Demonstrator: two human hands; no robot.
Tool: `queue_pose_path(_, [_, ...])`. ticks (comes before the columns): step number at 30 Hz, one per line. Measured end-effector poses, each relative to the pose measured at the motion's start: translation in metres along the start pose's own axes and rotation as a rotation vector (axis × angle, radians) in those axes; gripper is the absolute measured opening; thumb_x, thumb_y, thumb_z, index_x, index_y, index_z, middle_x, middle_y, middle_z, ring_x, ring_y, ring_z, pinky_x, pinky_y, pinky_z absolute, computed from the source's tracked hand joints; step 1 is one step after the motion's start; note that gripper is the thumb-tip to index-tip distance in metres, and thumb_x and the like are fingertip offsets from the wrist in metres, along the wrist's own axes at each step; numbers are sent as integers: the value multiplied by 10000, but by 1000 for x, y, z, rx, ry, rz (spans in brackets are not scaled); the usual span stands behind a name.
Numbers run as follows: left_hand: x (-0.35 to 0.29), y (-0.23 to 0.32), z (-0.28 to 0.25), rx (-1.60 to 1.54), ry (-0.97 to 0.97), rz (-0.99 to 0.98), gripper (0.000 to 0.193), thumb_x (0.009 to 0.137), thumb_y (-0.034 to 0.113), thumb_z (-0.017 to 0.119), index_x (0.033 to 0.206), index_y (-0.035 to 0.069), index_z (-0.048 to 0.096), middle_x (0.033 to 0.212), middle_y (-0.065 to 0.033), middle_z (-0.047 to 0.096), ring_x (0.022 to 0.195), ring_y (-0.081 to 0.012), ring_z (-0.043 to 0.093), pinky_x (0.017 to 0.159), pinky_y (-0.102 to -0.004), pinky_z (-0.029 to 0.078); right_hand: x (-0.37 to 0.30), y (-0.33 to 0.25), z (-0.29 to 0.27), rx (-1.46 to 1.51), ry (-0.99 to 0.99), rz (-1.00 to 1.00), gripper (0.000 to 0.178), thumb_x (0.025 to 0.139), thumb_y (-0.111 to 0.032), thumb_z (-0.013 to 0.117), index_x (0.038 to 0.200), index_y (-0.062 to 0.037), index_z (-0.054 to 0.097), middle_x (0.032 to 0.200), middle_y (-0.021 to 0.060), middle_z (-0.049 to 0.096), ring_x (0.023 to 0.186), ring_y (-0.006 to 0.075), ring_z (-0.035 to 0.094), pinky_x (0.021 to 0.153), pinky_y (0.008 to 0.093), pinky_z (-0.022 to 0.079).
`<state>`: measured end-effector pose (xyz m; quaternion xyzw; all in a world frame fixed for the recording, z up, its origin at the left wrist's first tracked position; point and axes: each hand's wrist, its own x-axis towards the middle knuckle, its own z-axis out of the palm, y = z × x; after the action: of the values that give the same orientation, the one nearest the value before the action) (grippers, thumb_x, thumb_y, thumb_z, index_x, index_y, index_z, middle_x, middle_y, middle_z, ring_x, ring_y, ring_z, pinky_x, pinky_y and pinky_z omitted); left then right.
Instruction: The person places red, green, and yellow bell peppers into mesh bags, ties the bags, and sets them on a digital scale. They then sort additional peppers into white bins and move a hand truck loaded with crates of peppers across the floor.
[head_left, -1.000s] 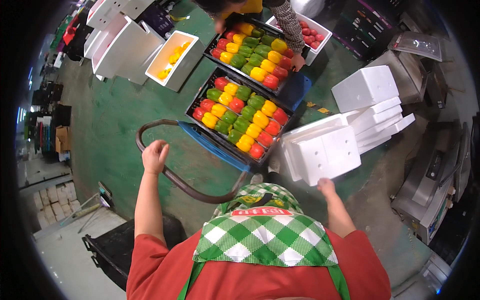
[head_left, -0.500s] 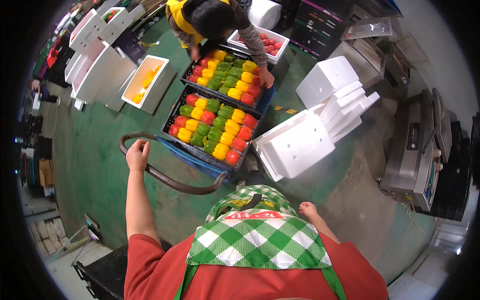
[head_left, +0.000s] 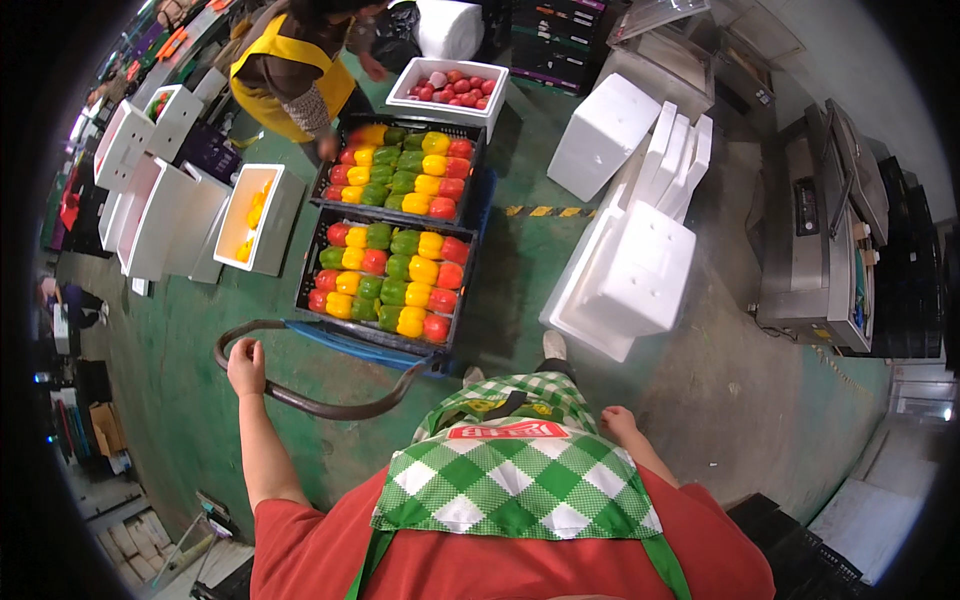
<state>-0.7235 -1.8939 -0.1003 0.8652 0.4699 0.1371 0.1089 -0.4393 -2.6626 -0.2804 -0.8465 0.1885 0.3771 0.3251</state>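
So the main thing here is a low blue flat cart with a dark curved metal push handle (head_left: pixel 320 400), and it's loaded with two black plastic crates. The near crate (head_left: pixel 390 285) is packed tight with red, yellow and green bell peppers in neat rows; the far crate (head_left: pixel 405 170) has the same mix. The handle is a bent tube that loops from the cart's near left corner round to its near right corner.

The left hand (head_left: pixel 245 365) sits on the left end of that handle, fingers curled round the tube, arm stretched out forward from a red sleeve. The right hand (head_left: pixel 618 422) hangs down by the green and white checked apron (head_left: pixel 510 480), well off the handle and touching nothing; can't tell how its fingers are set, looks loosely closed.

The cart's long axis runs away from the person, tilted slightly right at the far end, handle end nearest the body, crates lined up one behind the other along it.

Past the far crate there's a white foam box of red fruit (head_left: pixel 450 90). Left of the cart is an open white foam box with yellow peppers inside (head_left: pixel 258 222), and more white boxes further left. Right of the cart is a stack of white foam lids and boxes (head_left: pixel 640 260). At the far left corner of the cart another person in a yellow apron (head_left: pixel 290 75) bends down with a hand at the far crate's edge. All on a green floor (head_left: pixel 180 400).
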Motion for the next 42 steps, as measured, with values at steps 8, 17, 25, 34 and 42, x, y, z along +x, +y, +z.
queue_pose_path(8, [-17,-3,12,320,303,-504,642,848,371,644,1369,63,431,1438,-169,396,1285,-338,435,1052,-447,384,42,9,-64,75,9,56,184,844,-169,661,939,-11,666,762,70,659,637,160,623,586,315,512])
queue_pose_path(17, [-90,71,27,289,304,-790,799,819,450,676,1371,-53,394,1363,-281,453,1271,-422,424,1048,-479,387,127,-48,-184,36,21,83,320,819,-149,659,1096,7,627,899,108,667,653,198,652,611,324,547])
queue_pose_path(25, [-87,64,16,127,263,-972,796,823,454,675,1401,-5,376,1388,-264,433,1275,-407,432,1056,-456,371,187,-189,-224,49,53,-91,294,865,-108,614,1133,7,571,853,72,638,632,137,594,541,266,487])
queue_pose_path(34, [-83,3,40,-213,347,-927,474,825,355,716,1116,-6,617,982,-106,683,859,-211,646,795,-341,502,185,-216,-126,27,-148,-123,299,847,-91,612,1112,45,583,876,128,645,698,206,639,604,319,547])
queue_pose_path(42, [-74,50,40,-253,492,-873,441,847,319,699,1130,-6,605,950,-89,666,812,-190,623,738,-327,499,177,-198,-135,5,-274,-55,266,844,-126,612,1063,24,590,821,104,629,627,204,613,549,312,506])
